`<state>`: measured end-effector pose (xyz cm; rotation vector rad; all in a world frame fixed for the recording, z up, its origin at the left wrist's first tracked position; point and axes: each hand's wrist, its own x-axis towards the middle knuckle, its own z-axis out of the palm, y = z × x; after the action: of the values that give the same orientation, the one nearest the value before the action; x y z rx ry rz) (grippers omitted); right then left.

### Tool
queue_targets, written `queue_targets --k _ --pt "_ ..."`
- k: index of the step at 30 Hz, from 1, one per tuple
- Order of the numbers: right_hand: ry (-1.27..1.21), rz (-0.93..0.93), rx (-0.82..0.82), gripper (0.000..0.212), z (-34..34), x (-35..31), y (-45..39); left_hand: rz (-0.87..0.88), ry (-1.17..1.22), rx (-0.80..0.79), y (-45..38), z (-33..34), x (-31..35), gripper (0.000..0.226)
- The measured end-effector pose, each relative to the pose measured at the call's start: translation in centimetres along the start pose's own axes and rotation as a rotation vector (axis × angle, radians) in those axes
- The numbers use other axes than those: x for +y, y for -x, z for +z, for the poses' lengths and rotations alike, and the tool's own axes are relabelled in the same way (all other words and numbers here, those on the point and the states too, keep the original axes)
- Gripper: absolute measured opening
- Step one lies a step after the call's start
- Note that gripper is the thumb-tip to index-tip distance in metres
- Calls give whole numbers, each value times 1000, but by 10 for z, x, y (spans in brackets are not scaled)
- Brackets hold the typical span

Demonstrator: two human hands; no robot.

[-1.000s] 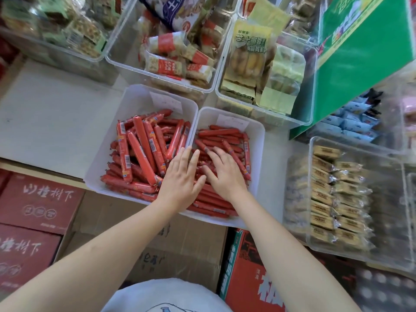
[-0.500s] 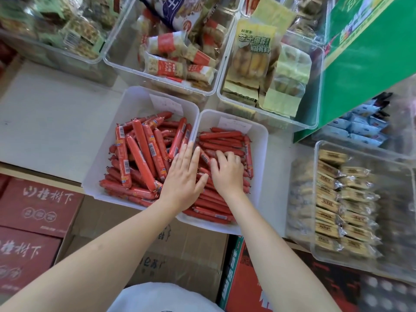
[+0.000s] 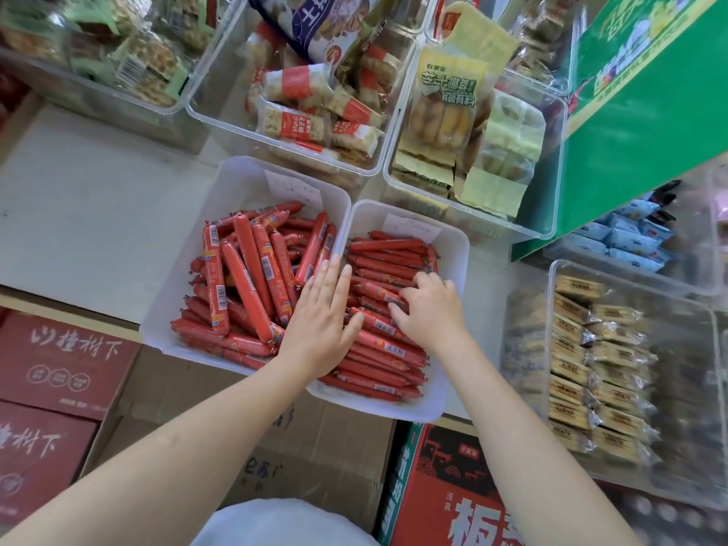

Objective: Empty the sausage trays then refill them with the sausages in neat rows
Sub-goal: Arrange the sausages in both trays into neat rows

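Two white plastic trays stand side by side on the shelf. The left tray holds thick red sausages piled at mixed angles. The right tray holds thinner red sausages lying mostly crosswise in rows. My left hand lies flat with straight fingers over the rim where the two trays meet, touching the sausages. My right hand is in the right tray with its fingers curled down onto a few thin sausages near the middle.
Clear bins of packaged snacks and yellow packets stand behind the trays. A clear bin of wrapped biscuits sits to the right, beside a green sign. Red cartons and a brown cardboard box are below the shelf edge.
My right hand has shifted right and curled its fingers onto the thin sausages. My left hand stays flat over the shared rim. The camera has tilted slightly.
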<state>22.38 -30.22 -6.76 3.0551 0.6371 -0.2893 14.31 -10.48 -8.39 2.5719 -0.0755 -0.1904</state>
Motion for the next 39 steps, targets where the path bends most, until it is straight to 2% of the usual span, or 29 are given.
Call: queue_targets --k 4,9,12,15,19,22,29,33,39 --pt "-159 69 142 22 -7 2 -30 -4 -18 -16 0 -1 1 74" --pt "-248 103 -71 48 -5 -14 -74 -5 -17 -17 0 -1 2 74" --pt "-154 142 -129 42 5 -19 -79 -6 -16 -15 0 -1 1 74" --pt "-205 207 -103 36 8 -20 -68 -8 -17 -14 0 -1 2 74" --pt "-169 68 35 50 17 -25 -36 -3 -14 -6 0 -1 2 75" --pt "-272 -13 39 58 21 -26 -14 -5 -8 -4 0 -1 2 75" --pt "-361 150 123 40 19 -19 8 -6 -25 -16 0 -4 4 75" --pt "-414 259 17 34 14 -14 11 -6 -38 -15 0 -5 4 75" --pt "-326 252 -146 25 -2 -13 -3 -11 -49 -16 0 -5 4 74"
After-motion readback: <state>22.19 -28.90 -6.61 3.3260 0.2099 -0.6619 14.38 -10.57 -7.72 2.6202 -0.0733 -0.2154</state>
